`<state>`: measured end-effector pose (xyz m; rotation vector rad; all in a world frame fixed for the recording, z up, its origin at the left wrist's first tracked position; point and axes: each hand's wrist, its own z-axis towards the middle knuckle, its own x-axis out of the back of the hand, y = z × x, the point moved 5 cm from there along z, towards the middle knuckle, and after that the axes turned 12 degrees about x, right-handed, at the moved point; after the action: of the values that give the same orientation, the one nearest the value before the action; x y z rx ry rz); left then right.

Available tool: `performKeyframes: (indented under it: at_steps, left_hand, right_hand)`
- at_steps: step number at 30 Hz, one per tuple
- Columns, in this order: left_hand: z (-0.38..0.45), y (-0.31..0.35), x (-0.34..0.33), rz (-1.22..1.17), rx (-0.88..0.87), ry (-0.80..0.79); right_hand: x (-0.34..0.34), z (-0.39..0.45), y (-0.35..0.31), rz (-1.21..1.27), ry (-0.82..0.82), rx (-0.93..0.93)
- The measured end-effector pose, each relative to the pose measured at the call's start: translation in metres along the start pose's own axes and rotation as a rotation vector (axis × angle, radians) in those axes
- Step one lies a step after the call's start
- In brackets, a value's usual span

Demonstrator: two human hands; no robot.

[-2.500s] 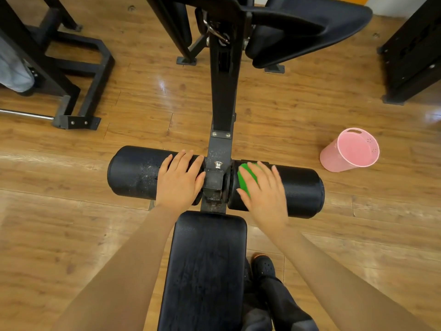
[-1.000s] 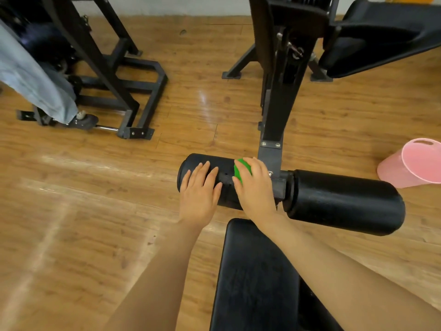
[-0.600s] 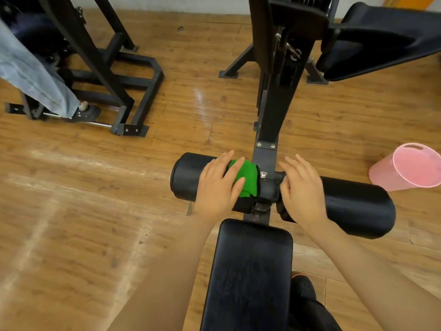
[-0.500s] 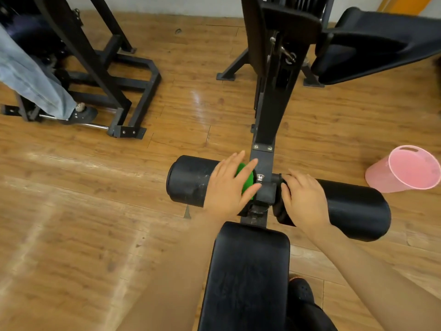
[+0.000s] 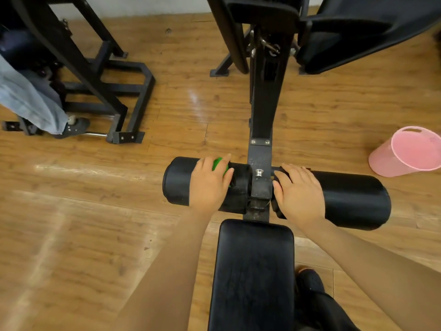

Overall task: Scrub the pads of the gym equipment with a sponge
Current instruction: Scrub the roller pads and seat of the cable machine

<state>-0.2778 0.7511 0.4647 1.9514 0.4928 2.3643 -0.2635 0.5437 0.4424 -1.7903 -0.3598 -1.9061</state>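
Note:
Two black roller pads flank the bench's black steel post (image 5: 261, 111). On the left roller pad (image 5: 177, 181) lies my left hand (image 5: 210, 185), fingers fairly straight, pressing a green sponge (image 5: 218, 163) against the top of the pad; only a small part of the sponge shows between the fingers. My right hand (image 5: 298, 191) rests flat on the inner end of the right roller pad (image 5: 353, 199), holding nothing. The flat black seat pad (image 5: 253, 273) runs from the post toward me.
A pink plastic bucket (image 5: 410, 151) lies tipped on the wooden floor at right. A black equipment frame (image 5: 114, 91) stands at upper left, with a person's jeans leg (image 5: 28, 101) beside it. Another black padded seat (image 5: 362, 29) is at upper right. My shoe (image 5: 310, 280) is right of the bench.
The sponge passed from my right hand to my left. My left hand has slid left along the left roller with it, while my right hand moved onto the right roller.

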Motion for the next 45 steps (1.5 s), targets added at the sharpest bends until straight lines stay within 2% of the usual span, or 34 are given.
performKeyframes:
  at_steps: [5, 9, 11, 15, 19, 24, 29, 35, 40, 42, 45]
  left_hand:
    - [-0.009, 0.044, -0.011, -0.129, -0.153, 0.003]
    - [-0.003, 0.026, -0.010, -0.079, -0.275, -0.013]
    - [0.000, 0.002, -0.006, -0.054, -0.228, 0.004]
    - [0.000, -0.038, 0.002, 0.029, 0.003, 0.050]
    - [-0.005, -0.027, 0.001, -0.055, 0.152, 0.075]
    - [-0.029, 0.019, -0.007, -0.168, 0.007, 0.050]
    - [-0.028, 0.001, -0.007, -0.091, -0.124, 0.019]
    - [-0.025, -0.056, 0.005, -0.103, 0.141, 0.109]
    - [-0.031, -0.033, -0.001, -0.252, 0.278, 0.134]
    - [-0.036, -0.013, -0.006, -0.339, 0.278, 0.111]
    - [-0.048, 0.009, -0.013, -0.238, 0.062, 0.031]
  right_hand:
    - [0.002, 0.000, 0.000, 0.006, 0.003, 0.011]
    - [0.004, 0.000, -0.001, 0.004, 0.012, 0.009]
    - [0.005, 0.000, -0.001, 0.005, 0.013, 0.012]
    - [0.004, 0.001, -0.002, 0.006, 0.010, 0.010]
    - [0.001, 0.002, 0.001, 0.030, 0.001, -0.005]
    - [0.003, 0.004, 0.002, 0.051, 0.026, -0.010]
    - [0.004, 0.007, 0.003, 0.052, 0.032, -0.003]
    - [0.005, 0.014, 0.005, 0.069, -0.023, -0.001]
    - [0.004, 0.013, 0.006, 0.067, -0.015, -0.003]
    - [0.005, 0.014, 0.006, 0.069, -0.019, 0.003]
    - [0.006, 0.015, 0.007, 0.084, -0.044, 0.005]
